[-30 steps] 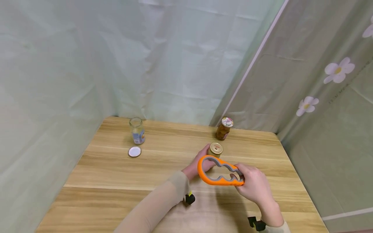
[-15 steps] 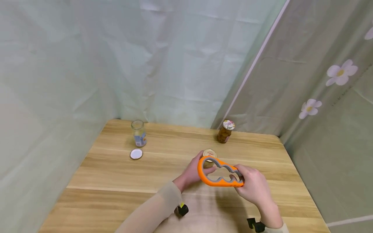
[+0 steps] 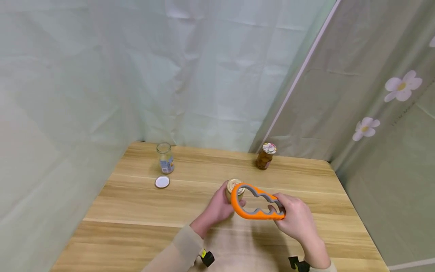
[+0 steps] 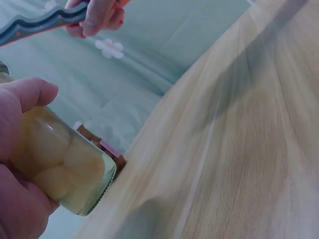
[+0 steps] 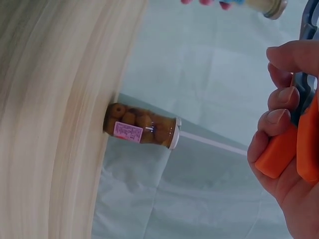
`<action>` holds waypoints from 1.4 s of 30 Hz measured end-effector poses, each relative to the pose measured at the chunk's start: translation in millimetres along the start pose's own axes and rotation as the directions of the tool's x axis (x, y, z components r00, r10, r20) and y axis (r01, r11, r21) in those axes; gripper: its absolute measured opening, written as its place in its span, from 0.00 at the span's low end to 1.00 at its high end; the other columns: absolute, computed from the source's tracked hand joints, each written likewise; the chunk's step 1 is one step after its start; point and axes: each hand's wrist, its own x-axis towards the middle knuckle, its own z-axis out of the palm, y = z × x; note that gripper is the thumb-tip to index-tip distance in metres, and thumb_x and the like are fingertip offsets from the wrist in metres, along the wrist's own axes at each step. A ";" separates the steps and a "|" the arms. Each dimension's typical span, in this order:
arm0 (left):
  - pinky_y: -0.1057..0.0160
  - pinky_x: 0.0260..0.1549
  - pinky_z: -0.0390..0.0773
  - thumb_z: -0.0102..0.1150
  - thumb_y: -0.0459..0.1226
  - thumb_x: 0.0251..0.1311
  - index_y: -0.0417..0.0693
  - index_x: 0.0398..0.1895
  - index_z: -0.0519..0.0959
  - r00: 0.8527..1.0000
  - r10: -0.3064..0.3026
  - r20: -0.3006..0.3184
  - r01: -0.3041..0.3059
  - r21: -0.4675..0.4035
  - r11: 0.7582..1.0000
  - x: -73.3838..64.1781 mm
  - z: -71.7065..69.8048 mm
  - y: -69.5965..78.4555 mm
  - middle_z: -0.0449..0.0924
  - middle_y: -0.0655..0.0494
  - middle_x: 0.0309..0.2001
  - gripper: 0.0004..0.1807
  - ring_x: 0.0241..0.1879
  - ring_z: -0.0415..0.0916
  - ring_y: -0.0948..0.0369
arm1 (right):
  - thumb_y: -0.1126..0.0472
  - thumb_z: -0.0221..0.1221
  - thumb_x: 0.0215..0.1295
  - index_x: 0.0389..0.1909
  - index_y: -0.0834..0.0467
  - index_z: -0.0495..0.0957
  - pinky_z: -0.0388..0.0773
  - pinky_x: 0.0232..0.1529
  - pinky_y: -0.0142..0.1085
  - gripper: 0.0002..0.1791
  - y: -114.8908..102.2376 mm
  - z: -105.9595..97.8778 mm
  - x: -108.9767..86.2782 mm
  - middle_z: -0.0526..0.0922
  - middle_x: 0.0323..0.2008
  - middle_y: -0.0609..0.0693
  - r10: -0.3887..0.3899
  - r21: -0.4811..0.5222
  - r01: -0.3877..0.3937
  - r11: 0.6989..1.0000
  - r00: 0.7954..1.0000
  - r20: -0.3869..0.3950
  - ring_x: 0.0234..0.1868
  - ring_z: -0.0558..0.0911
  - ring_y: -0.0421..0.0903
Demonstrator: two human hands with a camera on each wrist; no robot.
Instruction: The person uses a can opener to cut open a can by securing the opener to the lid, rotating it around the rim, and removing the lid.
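Observation:
My left hand (image 3: 217, 207) grips a glass jar (image 4: 70, 157) of pale round fruit around its side. Its gold lid (image 3: 233, 184) is on, and the jar hangs tilted above the table in the left wrist view. In my right hand (image 3: 296, 216) is an orange jar opener (image 3: 252, 216) with a grey scalloped lining, held by its handle end. The opener's rounded loop overlaps the jar in the head view. Nothing but air shows inside the opener's loop in the right wrist view, where much of the tool is cut off.
A jar of brown round fruit (image 5: 137, 124) with a patterned lid (image 3: 269, 148) stands at the back right of the wooden table (image 3: 136, 211). An uncovered glass jar (image 3: 166, 163) stands back left, a loose lid (image 3: 162, 182) before it. Pale curtains (image 3: 217, 75) surround the table.
My left hand has brought the gold-lidded jar left and toward me, behind the opener's loop. The right hand keeps the opener nearly still. The head view has shifted slightly.

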 end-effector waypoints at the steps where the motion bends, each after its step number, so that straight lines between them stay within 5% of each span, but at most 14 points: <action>1: 0.53 0.65 0.76 0.79 0.30 0.59 0.48 0.68 0.74 1.000 0.008 0.011 -0.008 -0.016 1.000 -1.9 0.0 1.1 0.83 0.54 0.56 0.34 0.58 0.80 0.55 | 0.64 0.73 0.53 0.34 0.48 0.81 0.61 0.22 0.30 0.12 0.0 -0.2 0.0 0.62 0.22 0.32 0.003 -0.001 -0.003 1.000 1.000 -0.002 0.21 0.62 0.33; 6: 0.59 0.59 0.80 0.78 0.27 0.58 0.48 0.66 0.75 0.999 0.033 0.035 -0.030 -0.083 0.996 -8.9 0.9 5.7 0.83 0.55 0.52 0.34 0.52 0.80 0.57 | 0.64 0.74 0.54 0.35 0.49 0.82 0.63 0.23 0.30 0.12 -0.4 -2.2 1.1 0.64 0.22 0.31 0.015 -0.001 -0.015 1.000 1.000 -0.021 0.22 0.63 0.34; 15: 0.55 0.62 0.78 0.81 0.33 0.58 0.55 0.65 0.76 0.999 0.026 0.038 -0.028 0.038 0.999 -18.7 1.0 6.3 0.83 0.59 0.53 0.33 0.54 0.79 0.59 | 0.65 0.72 0.54 0.33 0.49 0.78 0.60 0.21 0.30 0.13 -0.6 -5.8 4.7 0.61 0.22 0.32 0.000 0.012 0.001 1.000 0.998 -0.063 0.21 0.61 0.34; 21: 0.52 0.65 0.74 0.80 0.36 0.60 0.57 0.68 0.75 1.000 -0.016 0.022 0.016 0.006 1.000 -22.0 0.8 5.3 0.82 0.62 0.55 0.34 0.55 0.79 0.59 | 0.65 0.74 0.54 0.34 0.51 0.80 0.63 0.21 0.31 0.12 1.4 -6.2 12.1 0.65 0.22 0.35 0.015 0.005 -0.015 1.000 0.998 -0.057 0.22 0.64 0.36; 26: 0.53 0.61 0.75 0.79 0.34 0.60 0.55 0.67 0.75 0.999 -0.029 0.018 0.029 -0.035 0.999 -24.1 -2.2 5.8 0.83 0.59 0.54 0.33 0.52 0.79 0.57 | 0.65 0.72 0.52 0.34 0.51 0.79 0.61 0.21 0.32 0.13 1.1 -8.2 25.9 0.63 0.22 0.35 0.022 -0.020 -0.022 1.000 1.000 -0.002 0.21 0.63 0.37; 33: 0.50 0.61 0.74 0.80 0.41 0.60 0.54 0.64 0.77 0.998 -0.064 0.005 0.064 0.041 0.997 -28.5 -2.6 6.5 0.83 0.60 0.52 0.30 0.52 0.78 0.57 | 0.65 0.66 0.50 0.38 0.51 0.82 0.60 0.20 0.33 0.13 -8.3 -6.5 43.9 0.63 0.21 0.35 -0.018 -0.045 0.021 0.999 0.997 0.069 0.19 0.63 0.36; 42: 0.50 0.69 0.70 0.77 0.34 0.62 0.52 0.65 0.76 0.998 0.034 0.062 -0.033 -0.008 0.999 -28.3 0.0 12.4 0.83 0.60 0.58 0.30 0.63 0.78 0.58 | 0.62 0.72 0.48 0.47 0.50 0.86 0.68 0.24 0.34 0.21 -22.7 -1.2 58.3 0.73 0.25 0.36 -0.061 -0.053 0.070 0.996 0.986 0.155 0.22 0.68 0.36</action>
